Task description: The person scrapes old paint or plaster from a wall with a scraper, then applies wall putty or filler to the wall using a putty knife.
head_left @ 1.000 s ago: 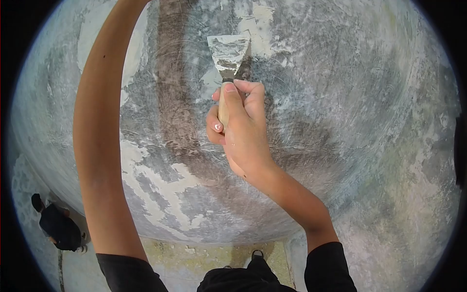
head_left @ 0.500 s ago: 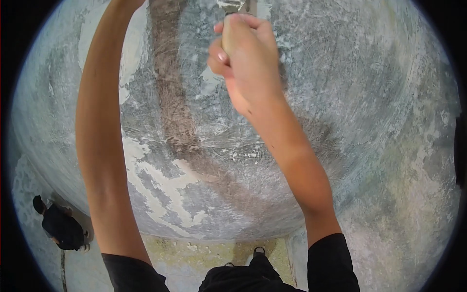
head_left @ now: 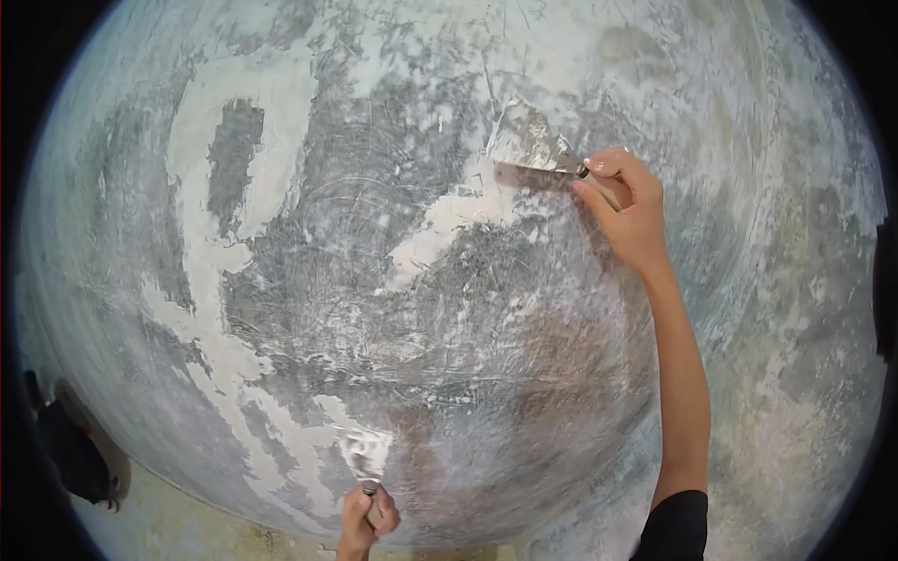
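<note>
Left scraper (head_left: 365, 453) and right scraper (head_left: 535, 142) at curved wall (head_left: 346, 234), mottled grey, scratched. Far left: person (head_left: 73, 453) in dark clothes. Next, pale patch (head_left: 201, 206), ragged edges, looped top. Lower middle: left hand (head_left: 368, 519) clamped on left scraper's handle; flared, white-smeared metal blade points up, long axis near vertical. Upper right: right hand (head_left: 636, 210), fingers pinched round right scraper's handle; wedge-shaped smeared blade points up-left, axis diagonal.
</note>
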The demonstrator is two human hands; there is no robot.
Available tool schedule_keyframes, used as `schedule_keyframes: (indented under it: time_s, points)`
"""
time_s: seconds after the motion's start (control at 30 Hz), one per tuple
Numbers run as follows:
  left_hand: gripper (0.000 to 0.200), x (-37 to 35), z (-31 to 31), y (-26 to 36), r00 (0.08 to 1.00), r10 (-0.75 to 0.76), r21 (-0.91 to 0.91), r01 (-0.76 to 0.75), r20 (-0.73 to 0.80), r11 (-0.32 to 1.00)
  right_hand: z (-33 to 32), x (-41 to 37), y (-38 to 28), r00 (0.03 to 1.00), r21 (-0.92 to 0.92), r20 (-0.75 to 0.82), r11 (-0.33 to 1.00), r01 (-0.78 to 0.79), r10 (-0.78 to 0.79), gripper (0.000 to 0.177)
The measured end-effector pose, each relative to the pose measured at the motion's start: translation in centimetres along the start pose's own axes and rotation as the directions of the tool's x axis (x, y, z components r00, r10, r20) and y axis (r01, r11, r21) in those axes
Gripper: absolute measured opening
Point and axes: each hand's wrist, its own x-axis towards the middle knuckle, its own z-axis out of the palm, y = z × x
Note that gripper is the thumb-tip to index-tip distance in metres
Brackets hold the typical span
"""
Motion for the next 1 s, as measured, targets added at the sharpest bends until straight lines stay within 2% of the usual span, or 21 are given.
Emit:
schedule_keyframes:
  time_s: [0.07, 0.17, 0.27, 0.37, 0.47, 0.57, 0.67, 0.77, 0.8, 0.9, 1.0]
  points:
    - [0.040, -0.4, 0.0, -2.0, 0.993, -0.114, -0.073, 0.114, -0.001, 0.991, -0.1, 1.1, 0.0, 0.991, -0.087, 0.079, 0.990, 0.112, -0.105, 0.013]
    - [0.038, -0.6, -0.6, -3.4, 0.979, -0.200, -0.081, 0.201, 0.029, 0.976, -0.6, 2.4, -0.2, 0.978, -0.160, 0.209, 0.987, 0.032, 0.002, 0.015]
    - [0.037, -0.5, -1.3, -3.1, 0.974, -0.225, -0.047, 0.226, 0.033, 0.973, -2.1, 2.9, -0.4, 0.979, -0.209, 0.199, 0.974, 0.089, -0.047, 0.013]
    - [0.037, -0.8, -1.8, -2.7, 0.972, -0.232, -0.038, 0.233, 0.023, 0.972, -3.3, 3.1, -0.5, 0.990, -0.111, 0.138, 0.993, 0.040, -0.024, 0.009]
    - [0.038, -0.9, -2.1, -2.7, 0.969, -0.245, -0.051, 0.246, 0.011, 0.968, -2.6, 3.5, -1.2, 0.994, -0.085, 0.086, 0.993, 0.080, -0.073, 0.008]
    - [0.039, -1.1, -2.0, -3.1, 0.957, -0.289, -0.047, 0.289, -0.006, 0.956, -0.3, 3.9, -1.9, 0.976, -0.018, 0.176, 0.991, 0.129, -0.124, 0.010]
    - [0.040, -1.4, -2.2, -3.4, 0.949, -0.314, -0.041, 0.314, 0.004, 0.949, -1.6, 3.6, -1.3, 0.960, -0.258, 0.263, 0.952, 0.164, -0.094, 0.012]
    - [0.040, -1.5, -1.8, -3.0, 0.951, -0.309, -0.030, 0.310, 0.016, 0.950, -4.5, 3.1, 0.7, 0.975, -0.251, 0.207, 0.958, 0.137, -0.085, 0.011]
    - [0.041, -1.6, -1.6, -2.8, 0.951, -0.308, -0.020, 0.308, 0.015, 0.951, -4.6, 2.7, 0.3, 0.993, -0.173, 0.118, 0.985, 0.012, 0.009, 0.011]
    - [0.040, -1.6, -1.7, -2.6, 0.948, -0.319, -0.035, 0.319, 0.009, 0.947, -2.9, 3.1, -0.9, 0.997, -0.110, 0.059, 0.992, 0.064, -0.058, 0.012]
    - [0.041, -1.2, -1.5, -2.4, 0.939, -0.344, 0.002, 0.344, 0.014, 0.939, -1.0, 3.3, -1.7, 0.960, -0.256, 0.266, 0.954, 0.159, -0.088, 0.013]
